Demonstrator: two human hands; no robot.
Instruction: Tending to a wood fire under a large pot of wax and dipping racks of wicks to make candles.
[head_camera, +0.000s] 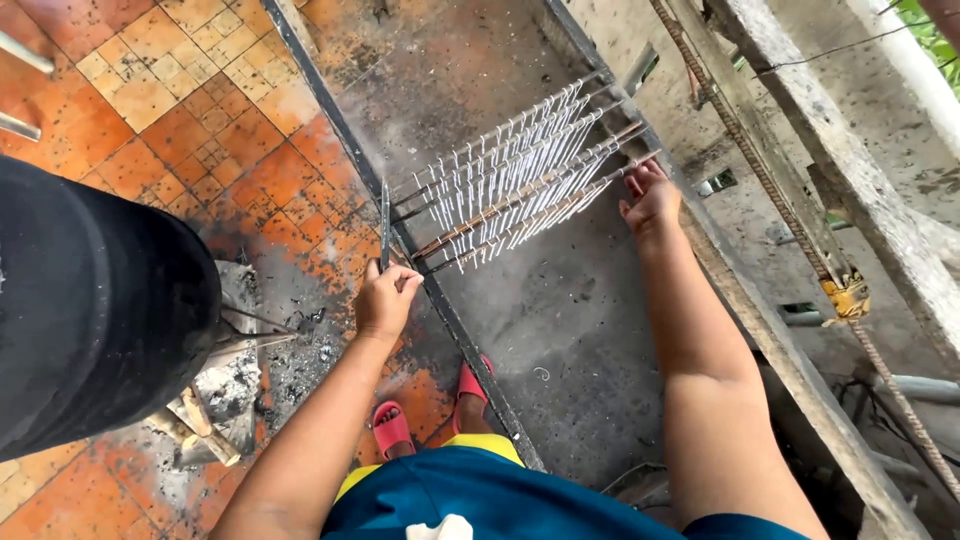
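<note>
My left hand (386, 300) is shut on the lower end of a thin dark metal bar (384, 215) that stands upright at the left rail of a long dark trough (560, 320). Several thin rods (520, 200) lie across the trough, each carrying a row of hanging white sticks (510, 175). My right hand (650, 200) rests with spread fingers on the right ends of the nearest rods, at the trough's right rail. My red sandals (392, 428) stand at the left rail on the orange tiles.
A large black drum (90, 300) stands at the left, with ash and wood scraps (225, 390) at its foot. The floor is orange tile (180, 110). On the right run concrete beams (850, 170) and a ribbed steel bar (760, 160) with a yellow fitting (848, 296).
</note>
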